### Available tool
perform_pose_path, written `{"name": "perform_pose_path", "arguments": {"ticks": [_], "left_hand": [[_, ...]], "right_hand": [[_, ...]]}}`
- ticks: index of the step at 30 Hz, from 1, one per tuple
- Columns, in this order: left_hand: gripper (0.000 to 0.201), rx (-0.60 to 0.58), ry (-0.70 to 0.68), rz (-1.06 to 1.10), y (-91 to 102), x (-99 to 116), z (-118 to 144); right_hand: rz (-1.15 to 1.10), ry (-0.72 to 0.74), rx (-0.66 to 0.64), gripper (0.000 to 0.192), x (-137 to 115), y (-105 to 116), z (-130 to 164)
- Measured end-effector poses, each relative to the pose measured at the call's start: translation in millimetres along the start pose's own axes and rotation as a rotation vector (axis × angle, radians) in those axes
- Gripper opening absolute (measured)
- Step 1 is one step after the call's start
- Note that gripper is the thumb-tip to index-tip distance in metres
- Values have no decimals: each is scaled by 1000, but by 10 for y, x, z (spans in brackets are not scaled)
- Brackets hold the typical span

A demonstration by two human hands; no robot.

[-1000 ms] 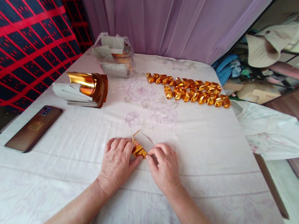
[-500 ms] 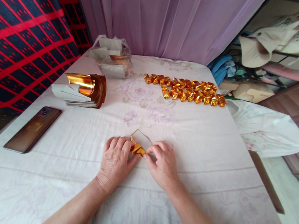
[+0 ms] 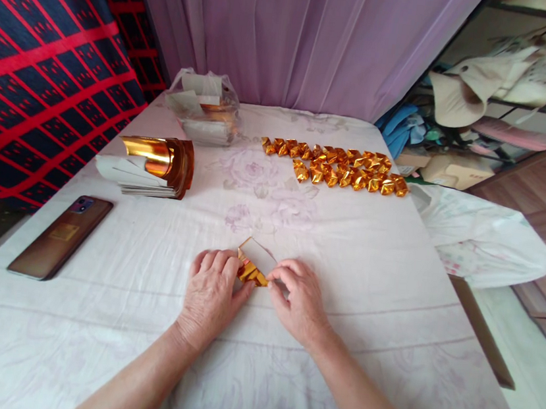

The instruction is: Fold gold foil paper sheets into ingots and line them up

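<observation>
A sheet of gold foil paper (image 3: 252, 272), partly folded over, lies on the cloth between my two hands, its pale side facing up at the far corner. My left hand (image 3: 213, 283) grips its left part, with the thumb along the near edge. At the right end, my right hand (image 3: 299, 297) pinches the corner between thumb and fingers. Farther back, folded gold paper pieces (image 3: 350, 177) stand in two rows. To the left rests a stack of gold foil sheets (image 3: 158, 167), curled up with white backs showing.
A brown phone (image 3: 60, 238) lies at the table's left side. Behind the stack is a clear plastic bag (image 3: 203, 106) of more sheets. A white plastic bag (image 3: 492, 238) hangs past the right edge. Shelves with a cap (image 3: 458, 98) stand at the right, a purple curtain (image 3: 298, 35) behind.
My right thumb has slid slightly right along the near edge of the foil paper, toward its corner. The left hand keeps its place, and the view has shifted a little.
</observation>
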State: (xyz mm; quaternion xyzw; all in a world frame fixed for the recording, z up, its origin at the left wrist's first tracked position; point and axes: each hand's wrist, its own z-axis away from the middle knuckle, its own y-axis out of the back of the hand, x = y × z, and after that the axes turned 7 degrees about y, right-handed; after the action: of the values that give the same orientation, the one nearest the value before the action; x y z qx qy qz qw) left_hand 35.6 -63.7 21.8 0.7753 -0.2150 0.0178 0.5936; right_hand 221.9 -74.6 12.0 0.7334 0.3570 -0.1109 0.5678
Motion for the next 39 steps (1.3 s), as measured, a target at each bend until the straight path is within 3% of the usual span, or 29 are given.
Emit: {"name": "perform_pose_path", "arguments": {"ticks": [2,6,19,23,27,39], "left_hand": [[22,-6,-2,-3,2,0,-2],[21,-11,-3,3,6,-3,-5],[18,-7,-7,-3,-10,-24,-1],[18,-5,-8,-12,-5,-25,-6],[16,13,-17,-10,-18,-35,-5],[18,29,-15,-14,-68,-59,-9]], "right_hand": [[58,-25,8,5,-50,-21,-7],[139,-57,-4,9,-85,-42,-16],[-63,88,-3,22,175,-40,37],[-28,102,10,21,133,-40,33],[61,99,18,7,66,-60,30],[192,147,13,9,34,-100,43]]}}
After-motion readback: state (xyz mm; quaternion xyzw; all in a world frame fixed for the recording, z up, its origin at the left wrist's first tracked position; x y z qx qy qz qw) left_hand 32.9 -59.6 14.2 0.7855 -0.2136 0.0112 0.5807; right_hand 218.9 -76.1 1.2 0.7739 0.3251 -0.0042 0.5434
